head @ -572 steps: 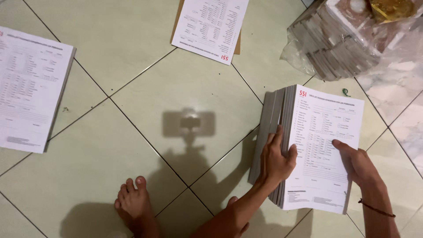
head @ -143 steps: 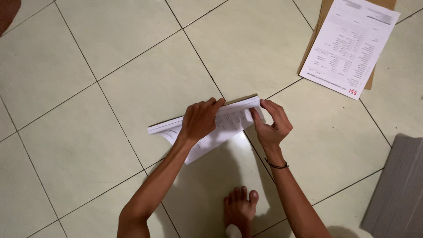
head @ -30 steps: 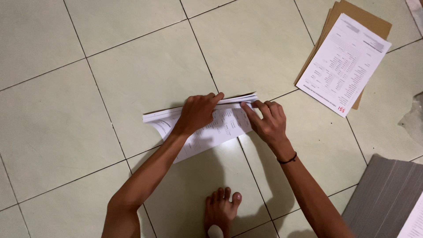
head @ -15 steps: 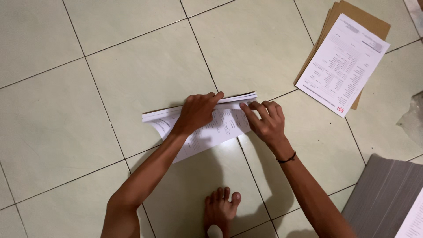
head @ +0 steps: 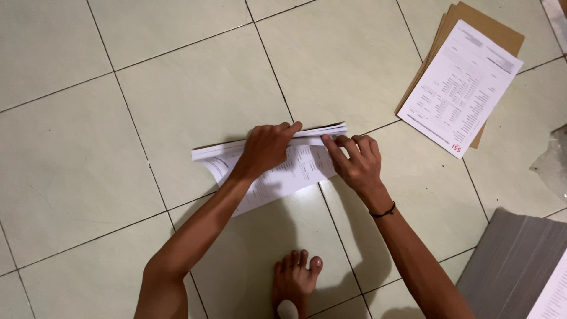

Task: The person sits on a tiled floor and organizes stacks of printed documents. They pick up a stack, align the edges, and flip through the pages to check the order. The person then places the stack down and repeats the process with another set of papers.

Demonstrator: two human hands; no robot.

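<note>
A thin bundle of white printed sheets point(head: 283, 177) lies on the tiled floor, folded over along its far edge. My left hand point(head: 267, 147) presses flat on top of it, fingertips at the fold. At the fold's right end, my right hand point(head: 354, 162) pinches the paper edge with its fingers. A dark band circles that right wrist.
A printed sheet point(head: 463, 88) rests on brown card sheets point(head: 490, 32) at the upper right. A thick grey stack of paper point(head: 517, 266) sits at the lower right corner. My bare foot point(head: 295, 280) is on the floor tiles point(head: 88, 147) below the hands.
Both hands stay on the folded bundle; the right hand's fingers have shifted slightly along the fold. Much earlier, the hands were at the thick stack instead.
</note>
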